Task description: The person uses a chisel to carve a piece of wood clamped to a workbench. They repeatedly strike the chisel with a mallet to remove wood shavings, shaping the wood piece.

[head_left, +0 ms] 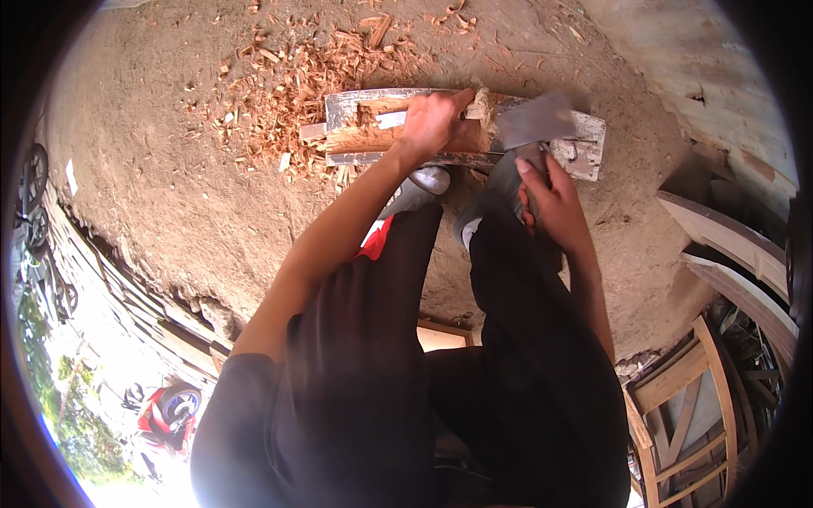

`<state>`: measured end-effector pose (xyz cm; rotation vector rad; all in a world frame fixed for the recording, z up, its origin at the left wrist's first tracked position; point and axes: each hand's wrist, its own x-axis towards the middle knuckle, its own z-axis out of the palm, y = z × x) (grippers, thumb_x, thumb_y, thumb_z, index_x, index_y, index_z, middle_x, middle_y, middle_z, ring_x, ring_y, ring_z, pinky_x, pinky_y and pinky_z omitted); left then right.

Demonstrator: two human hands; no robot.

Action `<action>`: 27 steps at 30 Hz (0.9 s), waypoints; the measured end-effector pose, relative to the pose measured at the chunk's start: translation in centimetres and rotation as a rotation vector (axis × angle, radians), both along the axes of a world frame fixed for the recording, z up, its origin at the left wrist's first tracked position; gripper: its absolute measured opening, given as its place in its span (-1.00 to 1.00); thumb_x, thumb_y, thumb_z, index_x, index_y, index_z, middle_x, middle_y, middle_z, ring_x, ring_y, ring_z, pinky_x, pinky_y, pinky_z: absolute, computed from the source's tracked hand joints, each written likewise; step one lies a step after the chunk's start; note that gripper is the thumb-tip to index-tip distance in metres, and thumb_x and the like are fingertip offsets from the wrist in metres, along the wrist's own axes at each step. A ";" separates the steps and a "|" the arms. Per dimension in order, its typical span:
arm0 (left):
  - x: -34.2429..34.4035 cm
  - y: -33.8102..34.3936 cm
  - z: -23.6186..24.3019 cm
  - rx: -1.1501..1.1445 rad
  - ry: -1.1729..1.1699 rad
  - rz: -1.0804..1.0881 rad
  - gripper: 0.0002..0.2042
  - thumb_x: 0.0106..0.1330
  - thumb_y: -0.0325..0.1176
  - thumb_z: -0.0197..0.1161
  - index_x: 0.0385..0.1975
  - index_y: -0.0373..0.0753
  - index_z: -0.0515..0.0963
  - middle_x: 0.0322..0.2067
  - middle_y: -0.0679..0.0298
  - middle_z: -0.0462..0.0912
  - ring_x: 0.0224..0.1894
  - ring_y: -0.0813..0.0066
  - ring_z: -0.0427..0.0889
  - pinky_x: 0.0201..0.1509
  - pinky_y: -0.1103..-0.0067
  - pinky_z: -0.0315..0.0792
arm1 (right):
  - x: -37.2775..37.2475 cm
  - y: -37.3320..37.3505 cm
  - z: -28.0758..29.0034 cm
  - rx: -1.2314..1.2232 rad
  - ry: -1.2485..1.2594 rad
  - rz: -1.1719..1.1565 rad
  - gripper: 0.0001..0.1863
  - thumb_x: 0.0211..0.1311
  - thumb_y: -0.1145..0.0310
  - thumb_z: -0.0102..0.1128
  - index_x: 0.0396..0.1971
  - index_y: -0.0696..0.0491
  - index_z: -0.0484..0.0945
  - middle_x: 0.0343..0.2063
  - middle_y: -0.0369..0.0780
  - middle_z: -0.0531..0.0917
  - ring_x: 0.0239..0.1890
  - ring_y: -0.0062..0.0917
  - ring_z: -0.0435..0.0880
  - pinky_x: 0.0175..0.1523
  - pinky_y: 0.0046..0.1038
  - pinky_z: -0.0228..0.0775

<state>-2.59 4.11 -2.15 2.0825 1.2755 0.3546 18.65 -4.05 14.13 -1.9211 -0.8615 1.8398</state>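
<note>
On the dirt ground in front of me lies a long, curved, hollowed wooden piece [356, 158] with worn grey-white paint and bare reddish wood inside. My left hand [434, 123] is closed on its middle, its fingers bent over the wood. A frayed, pale tuft [483, 106] sits just right of those fingers. My right hand [555, 203] grips the handle of a hatchet-like tool. Its broad metal blade [538, 121], smeared by motion, is over the right part of the wood; whether it touches cannot be told.
Reddish wood chips [296, 93] are scattered left of and beyond the wood. My shoes [430, 179] are close to its near edge. Curved boards [728, 229] and a wooden frame [690, 398] stand at the right. A red motorcycle [169, 415] shows at the lower left.
</note>
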 end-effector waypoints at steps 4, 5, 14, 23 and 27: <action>0.3 0.3 0.1 0.038 -0.023 0.103 -0.63 0.17 -0.22 0.46 -0.07 -0.14 0.54 -0.42 0.02 0.74 -0.29 -0.07 0.76 -0.22 0.12 0.59 | -0.4 -1.4 -2.5 0.309 -0.050 0.274 -0.67 0.58 0.09 0.15 -0.10 0.11 0.53 -0.53 -0.31 0.55 -0.59 -0.66 0.51 -0.43 -0.54 0.36; 0.4 0.3 0.3 0.031 -0.029 0.113 -0.64 0.18 -0.22 0.46 -0.08 -0.14 0.54 -0.42 0.01 0.74 -0.30 -0.07 0.76 -0.22 0.12 0.59 | -0.5 -1.8 -2.5 0.237 -0.021 0.227 -0.66 0.58 0.09 0.15 -0.08 0.11 0.53 -0.52 -0.30 0.55 -0.60 -0.66 0.50 -0.43 -0.55 0.36; 0.6 0.6 -0.1 0.034 -0.016 0.121 -0.65 0.17 -0.21 0.46 -0.11 -0.13 0.53 -0.43 0.01 0.74 -0.33 -0.10 0.75 -0.23 0.10 0.59 | -1.4 1.2 0.7 0.048 0.145 -0.383 -0.57 0.60 0.07 0.11 0.13 0.13 0.43 -0.55 -0.28 0.46 -0.68 -0.60 0.48 -0.64 -0.46 0.35; 0.1 0.0 -0.4 0.086 0.006 0.093 -0.62 0.17 -0.25 0.46 -0.05 -0.13 0.51 -0.39 0.03 0.76 -0.33 -0.05 0.77 -0.28 0.12 0.59 | -1.1 3.3 0.7 -0.023 0.146 -0.281 -0.62 0.59 0.05 0.13 0.05 0.08 0.46 -0.52 -0.27 0.48 -0.69 -0.62 0.44 -0.63 -0.46 0.33; 0.2 0.1 -0.3 0.098 0.000 0.095 -0.63 0.18 -0.26 0.46 -0.07 -0.13 0.50 -0.39 0.06 0.75 -0.34 -0.03 0.77 -0.28 0.13 0.59 | -1.8 3.3 0.1 -0.027 0.104 -0.192 -0.61 0.58 0.07 0.13 0.09 0.09 0.46 -0.52 -0.28 0.47 -0.67 -0.62 0.46 -0.61 -0.49 0.33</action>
